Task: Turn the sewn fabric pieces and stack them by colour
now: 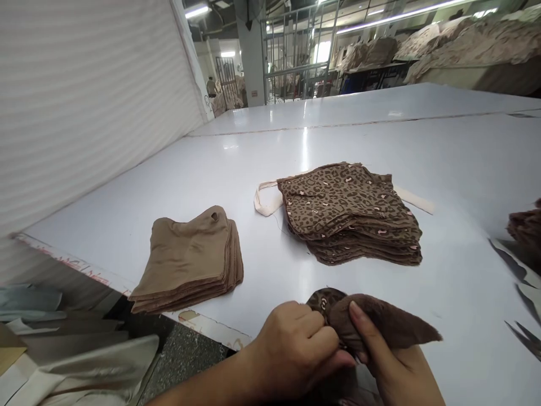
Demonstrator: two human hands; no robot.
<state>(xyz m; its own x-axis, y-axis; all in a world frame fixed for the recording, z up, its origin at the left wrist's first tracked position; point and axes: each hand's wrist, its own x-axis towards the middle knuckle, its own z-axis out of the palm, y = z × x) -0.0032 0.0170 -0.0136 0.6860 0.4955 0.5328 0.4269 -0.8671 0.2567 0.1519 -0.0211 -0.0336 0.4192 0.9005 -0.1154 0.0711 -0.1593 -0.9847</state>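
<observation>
Pale cloth pieces [71, 349] sit at far left, below the near edge of the white table [71, 262]. Next along, on the table, a tan fabric stack [186, 262], then a leopard-print stack [349, 214] with a cream strap [266, 198] poking out at its left. I've got the brown cloth piece [372, 318] up at the near side, leopard-print patch at its left, plain brown flap out to the right. Left hand [291, 349]: fingers closed, pinching the bunched cloth. Right hand [393, 366]: closed on it from the other side. Piece looks light, soft, limp, so it'll sag wherever unsupported; best hold is the bunched middle, not the flap tip. Table edge runs just by my left wrist. White tabletop extends past the flap, then a dark brown pile [524, 225] at far right.
</observation>
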